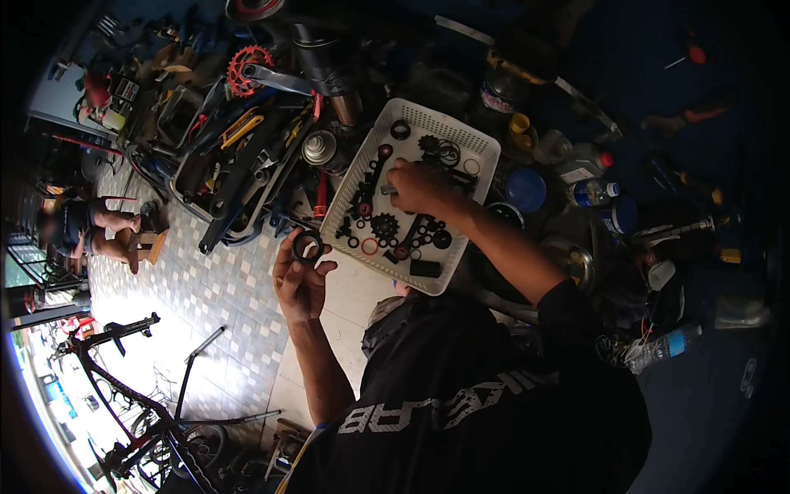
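Observation:
My left hand (pixel 299 284) holds up a black ring (pixel 318 254) between thumb and fingers, just outside the near left edge of a white plastic basket (pixel 470 142). Over the basket's middle, my right hand (pixel 418 188) is closed with its fingers pointing left. A small greyish-green piece shows at its fingertips, too unclear to name. Around that hand lie black bicycle parts: a toothed sprocket (pixel 384 225), a crank-like arm (pixel 405 247), a black ring (pixel 401 129), a reddish ring (pixel 369 246) and several small rings and spacers. A black cylinder (pixel 425 268) rests at the near end.
Left of the basket stand a spray can (pixel 320 149) and a tray crowded with tools (pixel 239 193). A crankset with a red chainring (pixel 249 71) lies beyond. Bottles and a blue lid (pixel 525 190) crowd the right. A bicycle frame (pixel 123 403) and a seated person (pixel 107 235) are at far left.

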